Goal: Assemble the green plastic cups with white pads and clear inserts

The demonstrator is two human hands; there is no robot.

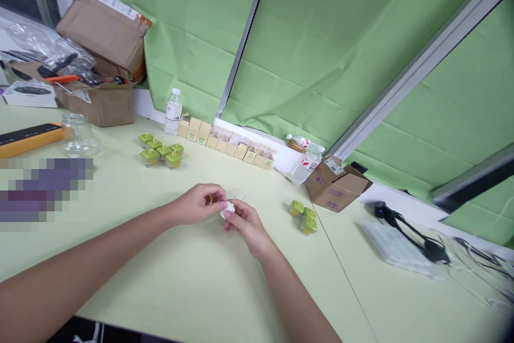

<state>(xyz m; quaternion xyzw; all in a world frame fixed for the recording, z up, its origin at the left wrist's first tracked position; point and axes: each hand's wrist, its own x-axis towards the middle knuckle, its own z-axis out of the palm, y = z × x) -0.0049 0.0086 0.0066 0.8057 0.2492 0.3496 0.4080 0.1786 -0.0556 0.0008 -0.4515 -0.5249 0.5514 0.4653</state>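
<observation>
On the pale green counter point(168, 257), mid-frame, my left hand point(198, 204) and right hand point(244, 222) meet fingertip to fingertip, both pinched on a small white piece point(227, 207) held between them, just above the surface.

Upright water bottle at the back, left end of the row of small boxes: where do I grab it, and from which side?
Grip the water bottle around its clear body, about at the label, coming from the front, the person's side. It stands upright with the wall close behind and the row of small boxes at its right, so the near side is the open one. The green-lidded jars sit low in front.
</observation>
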